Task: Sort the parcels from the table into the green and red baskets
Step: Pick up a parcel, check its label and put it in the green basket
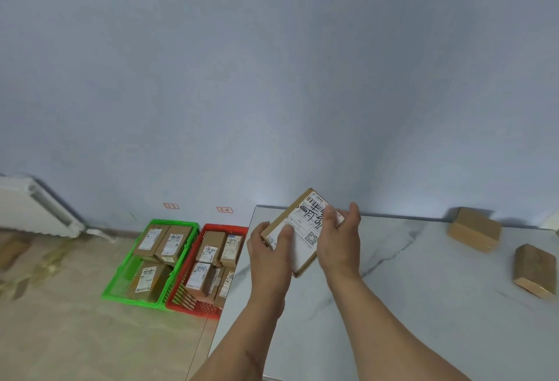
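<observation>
Both hands hold one brown cardboard parcel (pixel 302 238) with a white shipping label facing me, lifted above the left end of the white marble table (pixel 408 305). My left hand (pixel 269 255) grips its lower left edge, thumb on the label. My right hand (pixel 340 240) grips its right side, thumb across the label. Two more brown parcels lie on the table at the right: one far (pixel 474 228), one nearer (pixel 534 270). On the floor left of the table stand a green basket (pixel 121 278) and a red basket (pixel 193 309), each holding several labelled parcels.
A white radiator (pixel 36 208) stands against the wall at far left. Two small red-edged signs are stuck on the wall, one (pixel 171 206) behind the green basket and one (pixel 224 209) behind the red one. Scraps of tape or paper (pixel 45 262) lie on the tiled floor at left.
</observation>
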